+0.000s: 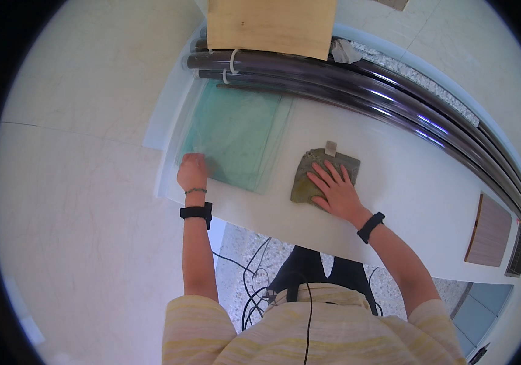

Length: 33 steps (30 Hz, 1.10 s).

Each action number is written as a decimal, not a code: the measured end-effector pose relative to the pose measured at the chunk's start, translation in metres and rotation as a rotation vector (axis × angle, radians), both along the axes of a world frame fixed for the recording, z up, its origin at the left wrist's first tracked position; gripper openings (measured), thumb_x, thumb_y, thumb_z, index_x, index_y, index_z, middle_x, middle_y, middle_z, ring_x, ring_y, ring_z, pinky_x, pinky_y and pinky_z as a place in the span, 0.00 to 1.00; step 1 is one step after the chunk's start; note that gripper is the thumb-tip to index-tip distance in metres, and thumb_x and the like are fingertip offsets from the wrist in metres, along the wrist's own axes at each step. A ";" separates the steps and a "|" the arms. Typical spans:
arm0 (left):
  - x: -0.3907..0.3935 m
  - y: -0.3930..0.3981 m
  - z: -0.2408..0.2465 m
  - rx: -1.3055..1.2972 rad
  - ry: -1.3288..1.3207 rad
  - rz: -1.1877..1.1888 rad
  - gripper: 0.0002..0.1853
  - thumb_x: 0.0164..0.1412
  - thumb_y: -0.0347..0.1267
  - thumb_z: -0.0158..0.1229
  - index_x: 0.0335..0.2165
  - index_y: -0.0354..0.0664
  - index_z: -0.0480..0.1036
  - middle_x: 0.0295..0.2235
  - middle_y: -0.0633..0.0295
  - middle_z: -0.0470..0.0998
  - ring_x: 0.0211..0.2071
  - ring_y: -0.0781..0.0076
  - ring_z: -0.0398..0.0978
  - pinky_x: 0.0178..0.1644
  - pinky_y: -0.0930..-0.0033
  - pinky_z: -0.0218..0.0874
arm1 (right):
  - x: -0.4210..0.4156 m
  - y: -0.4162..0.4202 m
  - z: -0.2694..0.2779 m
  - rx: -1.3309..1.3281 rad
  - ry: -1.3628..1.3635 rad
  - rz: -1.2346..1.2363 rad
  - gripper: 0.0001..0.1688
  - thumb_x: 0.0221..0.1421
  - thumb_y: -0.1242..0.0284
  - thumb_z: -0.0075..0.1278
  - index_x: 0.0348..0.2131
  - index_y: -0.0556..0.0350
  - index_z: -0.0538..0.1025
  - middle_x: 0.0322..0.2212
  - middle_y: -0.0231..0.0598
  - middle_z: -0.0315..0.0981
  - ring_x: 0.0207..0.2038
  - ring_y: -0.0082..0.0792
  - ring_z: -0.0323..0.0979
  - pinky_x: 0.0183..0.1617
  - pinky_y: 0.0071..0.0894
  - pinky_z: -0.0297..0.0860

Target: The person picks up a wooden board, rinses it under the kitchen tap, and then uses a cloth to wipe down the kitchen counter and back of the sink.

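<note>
My left hand (192, 171) is curled into a fist at the near left corner of a stack of greenish clear glass sheets (237, 132). Nothing shows between its fingers, though their undersides are hidden. The sheets lie slightly fanned on a white counter (260, 219). To the right, a folded grey-green cloth (303, 182) with a pale tag (331, 148) rests on the same surface. My right hand (338, 194) lies palm down on the cloth with its fingers spread, hiding part of it.
Long dark shiny tubes (333, 77) run along the back of the counter. Over them, at the top, lies a plywood board (269, 27), with a crumpled pale wrapper (346, 51) beside it. A brown panel (489, 232) is at the right end. Black cables (251, 283) hang below the near edge.
</note>
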<state>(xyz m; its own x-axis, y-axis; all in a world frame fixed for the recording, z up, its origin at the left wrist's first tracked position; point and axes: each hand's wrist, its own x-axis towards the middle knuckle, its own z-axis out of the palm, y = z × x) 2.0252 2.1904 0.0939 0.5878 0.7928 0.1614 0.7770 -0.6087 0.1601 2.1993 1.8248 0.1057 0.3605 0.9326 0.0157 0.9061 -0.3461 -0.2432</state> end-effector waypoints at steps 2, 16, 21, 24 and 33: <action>0.012 0.000 0.012 -0.037 -0.005 0.193 0.16 0.53 0.44 0.55 0.32 0.44 0.76 0.30 0.64 0.77 0.28 0.60 0.76 0.33 0.60 0.66 | 0.013 0.015 -0.007 0.002 -0.009 0.029 0.35 0.53 0.53 0.44 0.58 0.39 0.57 0.60 0.30 0.45 0.62 0.40 0.44 0.62 0.54 0.44; -0.006 0.045 0.060 -1.008 -1.029 0.319 0.26 0.55 0.33 0.53 0.50 0.33 0.60 0.37 0.54 0.77 0.37 0.63 0.76 0.36 0.66 0.64 | 0.105 0.023 -0.034 -0.001 -0.164 -0.351 0.33 0.58 0.51 0.36 0.59 0.37 0.53 0.61 0.29 0.44 0.62 0.39 0.42 0.63 0.50 0.44; 0.021 0.052 0.036 -0.342 -0.655 0.102 0.28 0.54 0.39 0.56 0.50 0.36 0.62 0.46 0.55 0.72 0.45 0.59 0.71 0.49 0.56 0.59 | 0.119 -0.101 -0.036 -0.050 -0.163 -0.599 0.34 0.57 0.55 0.40 0.60 0.37 0.52 0.61 0.31 0.43 0.62 0.42 0.43 0.61 0.54 0.44; 0.047 0.033 0.032 0.041 0.046 0.085 0.41 0.48 0.50 0.58 0.54 0.37 0.57 0.55 0.52 0.59 0.56 0.56 0.59 0.55 0.48 0.50 | 0.113 -0.196 -0.040 -0.096 -0.176 -0.832 0.34 0.59 0.54 0.37 0.61 0.35 0.50 0.62 0.30 0.41 0.63 0.42 0.40 0.62 0.54 0.42; 0.053 -0.008 0.052 0.033 0.043 -0.026 0.56 0.42 0.62 0.56 0.59 0.39 0.45 0.60 0.49 0.48 0.61 0.53 0.46 0.59 0.40 0.39 | 0.030 -0.267 -0.083 -0.152 -0.363 -1.587 0.36 0.56 0.51 0.39 0.60 0.40 0.53 0.62 0.33 0.42 0.62 0.46 0.43 0.57 0.67 0.44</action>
<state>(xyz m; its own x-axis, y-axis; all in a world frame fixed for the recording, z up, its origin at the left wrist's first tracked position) 2.0779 2.1822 0.1456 0.6150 0.7719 0.1611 0.7667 -0.6331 0.1068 2.2290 1.5574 0.0229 0.9019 -0.3472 0.2570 -0.3622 -0.9320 0.0121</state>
